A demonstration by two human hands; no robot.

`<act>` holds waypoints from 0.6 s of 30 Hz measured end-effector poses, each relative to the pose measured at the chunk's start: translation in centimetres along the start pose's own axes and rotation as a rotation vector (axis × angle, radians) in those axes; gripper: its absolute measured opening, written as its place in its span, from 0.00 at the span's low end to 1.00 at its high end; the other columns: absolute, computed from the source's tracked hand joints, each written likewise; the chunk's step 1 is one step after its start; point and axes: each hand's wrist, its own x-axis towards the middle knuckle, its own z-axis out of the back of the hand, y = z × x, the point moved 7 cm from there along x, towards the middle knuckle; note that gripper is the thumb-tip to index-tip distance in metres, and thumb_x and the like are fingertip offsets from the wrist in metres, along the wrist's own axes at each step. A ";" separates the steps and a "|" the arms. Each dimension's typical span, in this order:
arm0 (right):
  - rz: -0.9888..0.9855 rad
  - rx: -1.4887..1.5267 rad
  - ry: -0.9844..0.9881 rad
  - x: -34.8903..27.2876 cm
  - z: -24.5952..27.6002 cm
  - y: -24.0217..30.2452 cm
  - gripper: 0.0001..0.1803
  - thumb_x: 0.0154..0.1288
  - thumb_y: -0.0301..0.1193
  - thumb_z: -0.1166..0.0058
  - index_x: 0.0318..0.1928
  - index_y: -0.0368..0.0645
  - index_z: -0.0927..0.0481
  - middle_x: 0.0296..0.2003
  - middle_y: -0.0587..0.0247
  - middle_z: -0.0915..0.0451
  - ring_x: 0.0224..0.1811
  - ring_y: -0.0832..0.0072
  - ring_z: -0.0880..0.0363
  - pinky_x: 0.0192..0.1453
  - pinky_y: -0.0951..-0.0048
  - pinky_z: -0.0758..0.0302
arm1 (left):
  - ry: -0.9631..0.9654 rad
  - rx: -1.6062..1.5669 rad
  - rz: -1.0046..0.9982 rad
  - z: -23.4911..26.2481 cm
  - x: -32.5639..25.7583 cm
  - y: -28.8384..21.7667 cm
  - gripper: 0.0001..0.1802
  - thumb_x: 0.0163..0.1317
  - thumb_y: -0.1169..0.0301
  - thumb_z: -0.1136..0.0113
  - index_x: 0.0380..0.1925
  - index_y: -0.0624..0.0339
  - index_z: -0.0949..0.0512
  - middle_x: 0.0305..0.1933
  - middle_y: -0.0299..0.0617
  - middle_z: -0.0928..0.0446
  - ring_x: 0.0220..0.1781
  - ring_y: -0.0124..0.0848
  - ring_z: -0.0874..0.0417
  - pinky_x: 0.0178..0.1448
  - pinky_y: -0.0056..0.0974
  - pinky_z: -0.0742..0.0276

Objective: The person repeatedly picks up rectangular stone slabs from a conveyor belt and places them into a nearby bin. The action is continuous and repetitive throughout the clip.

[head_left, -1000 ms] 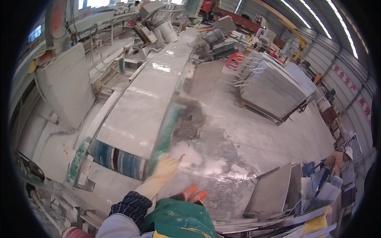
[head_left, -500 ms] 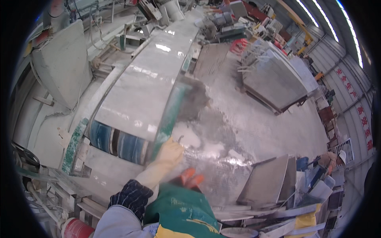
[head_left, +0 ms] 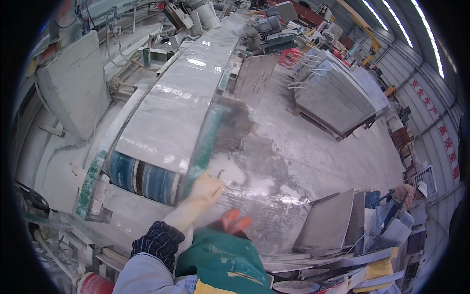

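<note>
My left hand (head_left: 207,189), in a cream rubber glove with a dark pinstriped cuff behind it, is closed beside the green side rail (head_left: 199,161) of a conveyor. A small dark hooked piece (head_left: 221,173) sticks up out of the fist; its lower part is hidden by the fingers. Left of the hand are the blue rollers (head_left: 159,182) at the conveyor's near end. Pale, wet, shiny slabs (head_left: 164,117) lie along the conveyor beyond them. My right hand is not visible.
My green apron (head_left: 223,257) and orange boots (head_left: 235,221) show below. Wet floor (head_left: 264,183) lies right of the rail. Slabs (head_left: 325,218) lean at the right, near a bending person (head_left: 406,193). A stack of slabs (head_left: 338,88) stands farther off; a big panel (head_left: 73,83) stands left.
The view has shifted slightly. My left hand keeps its closed grip beside the green rail. At the far right, the other person's light headwear now shows.
</note>
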 end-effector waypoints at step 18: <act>1.676 -0.279 1.733 -40.3 -31.4 18.5 0.36 0.48 0.36 0.32 0.61 0.49 0.24 0.60 0.56 0.26 0.60 0.58 0.26 0.62 0.59 0.26 | -0.286 -1.877 0.682 3.4 -0.2 -9.5 0.28 0.73 0.53 0.53 0.62 0.62 0.32 0.68 0.47 0.32 0.67 0.45 0.29 0.70 0.50 0.34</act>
